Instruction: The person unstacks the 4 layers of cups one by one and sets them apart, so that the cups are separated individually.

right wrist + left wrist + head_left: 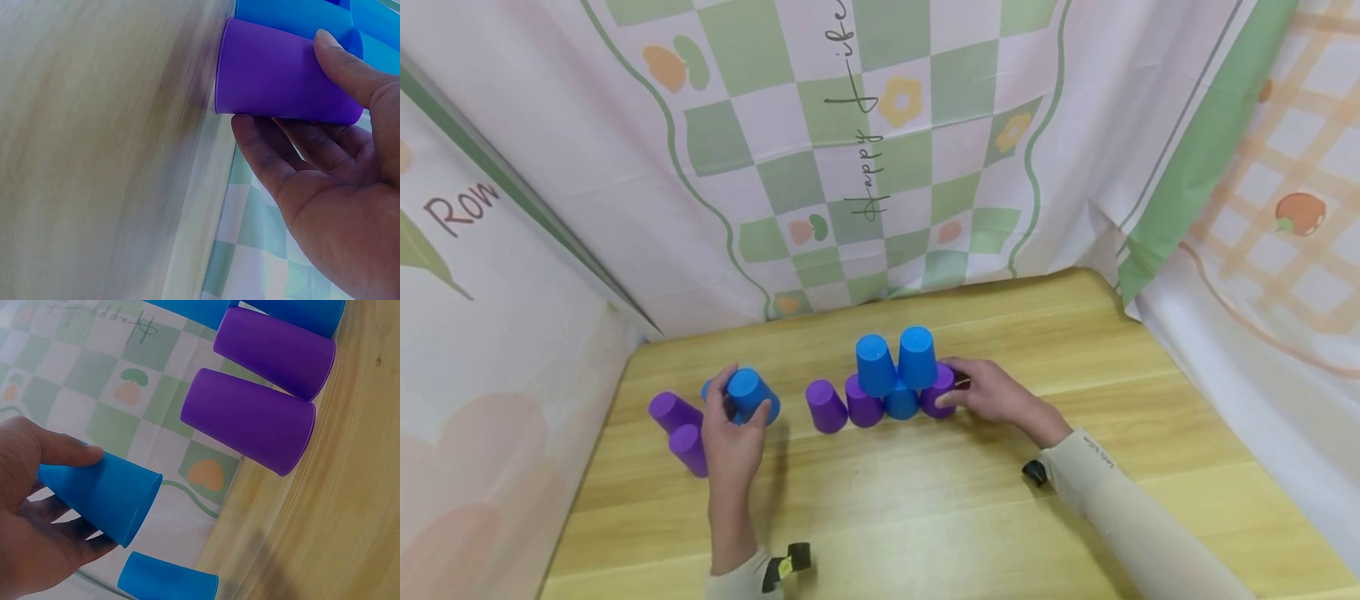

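My left hand (733,437) holds an upside-down blue cup (749,392) between thumb and fingers; in the left wrist view this blue cup (106,494) is tilted, above the table. At the right end of a row of upturned cups, my right hand (992,390) grips a purple cup (937,393), thumb on one side and fingers on the other. Left of it in the row stand a blue cup (901,402) and two purple cups, the outermost purple cup (826,408) at the left end. Two blue cups, a left one (876,367) and a right one (917,358), form the upper level.
Two purple cups (687,450) stand at the left of the wooden table (880,517), beside my left hand. Another blue cup (169,578) stands there, mostly hidden by my left hand in the head view. A checkered curtain (850,167) hangs behind the table.
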Demonstrator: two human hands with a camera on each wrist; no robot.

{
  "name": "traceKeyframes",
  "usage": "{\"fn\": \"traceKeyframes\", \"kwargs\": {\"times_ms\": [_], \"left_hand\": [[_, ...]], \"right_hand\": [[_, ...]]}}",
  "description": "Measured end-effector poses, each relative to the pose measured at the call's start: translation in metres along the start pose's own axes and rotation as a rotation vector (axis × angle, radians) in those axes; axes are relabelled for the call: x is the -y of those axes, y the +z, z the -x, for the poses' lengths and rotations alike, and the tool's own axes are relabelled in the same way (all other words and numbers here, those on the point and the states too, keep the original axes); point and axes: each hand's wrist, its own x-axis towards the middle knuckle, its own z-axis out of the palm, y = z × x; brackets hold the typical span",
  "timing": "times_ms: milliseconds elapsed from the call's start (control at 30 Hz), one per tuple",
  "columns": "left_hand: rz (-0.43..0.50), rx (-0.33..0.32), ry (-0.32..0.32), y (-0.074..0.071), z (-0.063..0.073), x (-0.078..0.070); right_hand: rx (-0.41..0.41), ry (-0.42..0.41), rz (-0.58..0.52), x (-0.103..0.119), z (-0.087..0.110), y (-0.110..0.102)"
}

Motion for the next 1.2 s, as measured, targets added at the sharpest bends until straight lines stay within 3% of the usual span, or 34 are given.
{"fn": "traceKeyframes", "kwargs": {"times_ms": [267, 600, 1200], "left_hand": [[-0.001, -0.009, 0.001, -0.002, 0.000, 0.002], [-0.002, 0.013, -0.072, -0.005, 0.000, 0.003], [-0.047, -0.025, -0.162, -0.005, -0.006, 0.024]], "right_hand": [[0.005, 0.000, 0.004, 0.001, 0.000, 0.000], [0.005, 0.013, 0.000, 0.001, -0.001, -0.001], [0.022, 0.019, -0.014, 0.001, -0.001, 0.000]]}}
